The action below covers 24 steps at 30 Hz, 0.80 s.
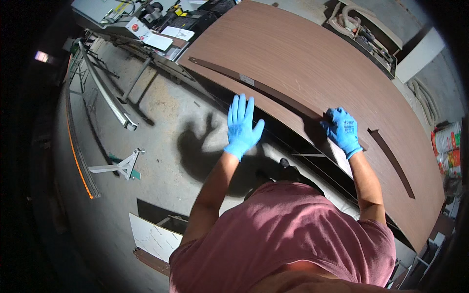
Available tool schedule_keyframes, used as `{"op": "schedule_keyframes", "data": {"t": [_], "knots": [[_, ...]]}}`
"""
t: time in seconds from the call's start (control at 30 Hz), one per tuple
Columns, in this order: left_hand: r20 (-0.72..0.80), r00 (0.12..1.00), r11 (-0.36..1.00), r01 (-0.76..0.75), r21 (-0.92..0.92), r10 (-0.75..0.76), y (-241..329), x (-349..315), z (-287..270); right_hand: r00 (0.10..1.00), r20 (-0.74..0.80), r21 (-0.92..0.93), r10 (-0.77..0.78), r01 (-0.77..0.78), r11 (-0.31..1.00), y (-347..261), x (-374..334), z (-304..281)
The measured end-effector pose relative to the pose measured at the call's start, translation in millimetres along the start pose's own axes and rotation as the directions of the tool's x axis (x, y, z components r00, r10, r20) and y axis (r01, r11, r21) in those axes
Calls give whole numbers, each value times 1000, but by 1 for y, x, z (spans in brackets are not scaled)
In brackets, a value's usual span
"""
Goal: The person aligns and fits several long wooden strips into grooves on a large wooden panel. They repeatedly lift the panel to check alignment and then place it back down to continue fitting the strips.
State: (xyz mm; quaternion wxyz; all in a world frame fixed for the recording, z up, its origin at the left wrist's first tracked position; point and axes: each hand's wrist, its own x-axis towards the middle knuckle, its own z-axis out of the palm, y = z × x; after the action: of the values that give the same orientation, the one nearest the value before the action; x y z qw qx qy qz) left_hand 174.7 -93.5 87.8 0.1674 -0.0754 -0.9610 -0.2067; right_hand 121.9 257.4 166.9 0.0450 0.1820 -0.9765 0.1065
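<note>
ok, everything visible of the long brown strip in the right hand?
The long brown strip is narrow, darker than the brown panel beneath; material unclear. A pale label sits left of its middle. It runs over the panel near the front edge, contact along it unclear. The gloved right hand grips it toward its right end.

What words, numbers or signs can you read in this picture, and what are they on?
None is clear enough to quote.
Right gloved hand: small dark print on the back, too blurred.
Left gloved hand: faint print near the wrist, too blurred.
Long brown strip: pale label, too small.
White machine panel: red round spot; other marks too small.
Colourful packages: printed, too blurred.
</note>
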Motion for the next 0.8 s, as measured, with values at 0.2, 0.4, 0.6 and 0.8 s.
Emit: {"op": "schedule_keyframes", "data": {"t": [0.2,0.4,0.6,0.8], "knots": [[-101,967,947,-204,250,235,24,136,15,997,-62,-98,-54,47,994,55,16,-54],[365,917,937,-259,235,162,84,244,34,997,-76,-118,-24,15,993,157,42,-62],[420,881,916,-333,222,218,125,298,95,996,-32,1,78,-78,997,256,64,-28],[522,815,893,-403,201,251,136,317,150,988,1,11,156,-156,988,301,62,8]]}}
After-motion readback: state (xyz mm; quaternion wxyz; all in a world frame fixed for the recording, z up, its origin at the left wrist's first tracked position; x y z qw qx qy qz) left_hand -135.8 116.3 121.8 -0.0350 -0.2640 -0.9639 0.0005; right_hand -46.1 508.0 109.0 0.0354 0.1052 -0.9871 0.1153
